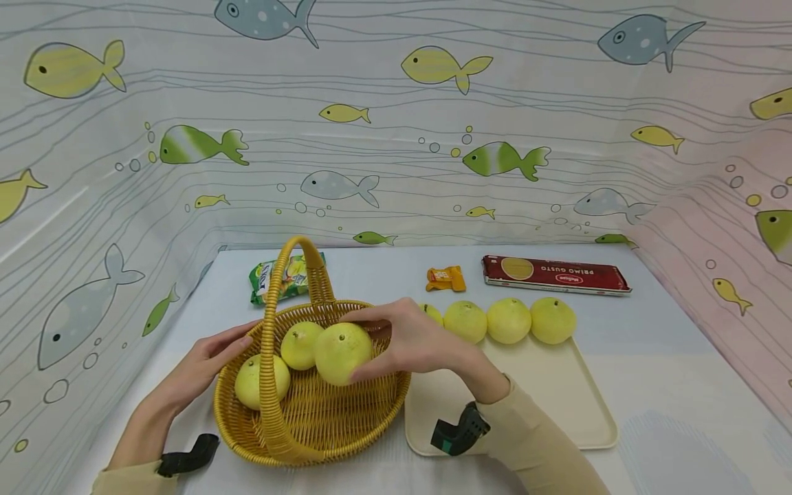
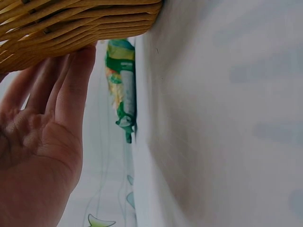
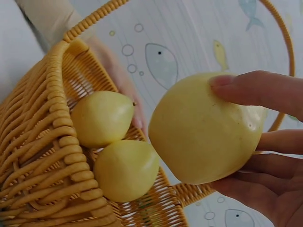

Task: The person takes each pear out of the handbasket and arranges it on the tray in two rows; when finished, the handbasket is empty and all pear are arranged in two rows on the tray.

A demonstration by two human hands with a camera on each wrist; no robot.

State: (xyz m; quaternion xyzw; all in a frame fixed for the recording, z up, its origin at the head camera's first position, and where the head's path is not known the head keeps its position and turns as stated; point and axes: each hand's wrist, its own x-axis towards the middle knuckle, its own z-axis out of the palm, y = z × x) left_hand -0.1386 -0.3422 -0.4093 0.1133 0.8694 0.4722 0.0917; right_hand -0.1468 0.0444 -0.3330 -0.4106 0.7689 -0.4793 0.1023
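A yellow-green pomelo (image 1: 342, 353) is in my right hand (image 1: 417, 338), held between thumb and fingers above the right half of a wicker basket (image 1: 322, 450). The right wrist view shows this pomelo (image 3: 206, 127) clear of the basket wall. Two more pomelos lie inside on the left, one pomelo (image 1: 256, 382) near the handle (image 1: 268, 344) and another pomelo (image 1: 301, 345) behind it. My left hand (image 1: 207, 364) rests against the basket's left rim. In the left wrist view its fingers (image 2: 71, 94) lie fairly straight along the outer wall; their tips are hidden.
Several pomelos (image 1: 509, 320) line the back edge of a cream tray (image 1: 597, 426) right of the basket, one partly behind my right hand. Farther back are a green snack bag (image 1: 291, 278), a small orange packet (image 1: 445, 278) and a long red box (image 1: 557, 274).
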